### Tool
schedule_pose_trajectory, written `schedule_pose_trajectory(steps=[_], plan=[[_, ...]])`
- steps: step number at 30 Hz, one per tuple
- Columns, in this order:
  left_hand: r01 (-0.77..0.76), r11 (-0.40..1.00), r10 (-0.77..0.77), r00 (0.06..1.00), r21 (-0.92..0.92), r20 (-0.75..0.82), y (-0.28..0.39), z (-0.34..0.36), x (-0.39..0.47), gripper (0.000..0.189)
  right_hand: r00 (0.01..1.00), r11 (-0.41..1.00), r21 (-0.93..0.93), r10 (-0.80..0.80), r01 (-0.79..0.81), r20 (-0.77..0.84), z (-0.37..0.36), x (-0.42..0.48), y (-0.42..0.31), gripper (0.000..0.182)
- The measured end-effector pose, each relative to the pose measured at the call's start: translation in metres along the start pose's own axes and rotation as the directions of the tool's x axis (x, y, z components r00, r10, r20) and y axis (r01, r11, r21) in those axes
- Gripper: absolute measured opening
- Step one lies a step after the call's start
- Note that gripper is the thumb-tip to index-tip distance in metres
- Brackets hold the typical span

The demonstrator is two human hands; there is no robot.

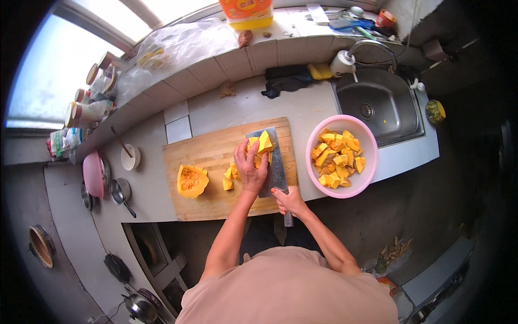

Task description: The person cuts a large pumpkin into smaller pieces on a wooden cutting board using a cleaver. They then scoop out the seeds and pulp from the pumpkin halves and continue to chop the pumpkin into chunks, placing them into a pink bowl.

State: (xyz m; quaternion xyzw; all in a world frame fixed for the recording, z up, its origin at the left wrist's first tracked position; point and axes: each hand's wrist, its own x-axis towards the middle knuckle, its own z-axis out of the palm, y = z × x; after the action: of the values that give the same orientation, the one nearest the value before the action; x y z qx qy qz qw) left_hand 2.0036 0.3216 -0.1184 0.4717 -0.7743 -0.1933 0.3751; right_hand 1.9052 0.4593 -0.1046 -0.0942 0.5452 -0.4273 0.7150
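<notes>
My right hand grips the handle of a cleaver, whose broad blade lies flat over the right part of a wooden cutting board. Orange pumpkin chunks rest on the blade, and my left hand is spread over them, fingers touching them. More cut pieces lie on the board just left of that hand. Farther left sits a large pumpkin wedge with its fibrous inside showing. To the right of the board, a pink plastic basin holds several pumpkin chunks.
A steel sink with a faucet is at the right, beyond the basin. Dark cloths and a yellow sponge lie by the tiled ledge. At the left are a white bowl, a small saucepan and a pink bowl.
</notes>
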Motion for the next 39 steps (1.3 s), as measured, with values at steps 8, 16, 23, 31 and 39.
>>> schedule_pose_trajectory(steps=[8,16,23,31,39], plan=[[-0.144,0.94,0.175,0.982,-0.311,0.073,0.132,0.062,0.008,0.046,0.924,0.972,0.047,-0.201,0.229,-0.326,-0.068,-0.098,-0.03,0.028],[-0.16,0.908,0.251,0.948,-0.388,0.198,0.198,0.128,-0.018,0.05,0.691,0.957,-0.161,-0.285,0.24,-0.664,-0.136,-0.134,-0.031,0.031],[-0.18,0.92,0.263,0.942,-0.348,0.208,0.169,0.113,-0.038,0.055,0.674,0.944,-0.127,-0.309,0.305,-0.671,-0.157,-0.158,-0.036,0.028],[0.36,0.774,-0.297,0.933,0.521,-0.203,-0.007,-0.007,-0.072,0.078,0.907,0.959,-0.18,-0.266,0.217,-0.325,-0.102,-0.134,-0.037,0.027],[0.482,0.715,-0.504,0.858,0.507,-0.105,-0.061,-0.021,-0.062,0.052,0.958,0.955,-0.274,-0.176,0.111,-0.225,-0.071,-0.115,-0.032,0.023]])
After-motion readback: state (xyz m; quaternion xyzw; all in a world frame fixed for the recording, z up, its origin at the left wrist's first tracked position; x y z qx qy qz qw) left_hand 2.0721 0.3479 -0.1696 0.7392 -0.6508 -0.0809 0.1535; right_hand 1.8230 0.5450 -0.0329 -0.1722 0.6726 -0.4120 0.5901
